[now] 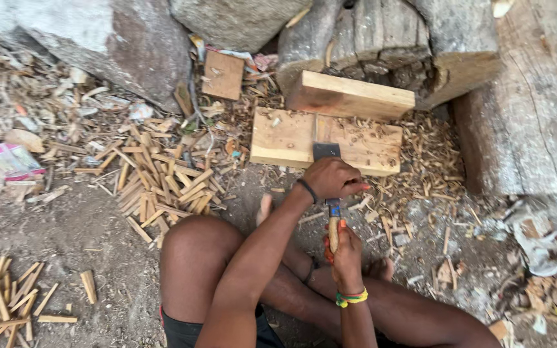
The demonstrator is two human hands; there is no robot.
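The left hand [333, 178] grips a flat metal chisel blade [325, 151] resting on the pale wooden block [285, 138]; the right hand [345, 250] is closed around its wooden handle [333, 233].

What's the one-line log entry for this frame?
left hand: gripping flat blade on wooden block | right hand: holding small stick | nearby: cut stick pile
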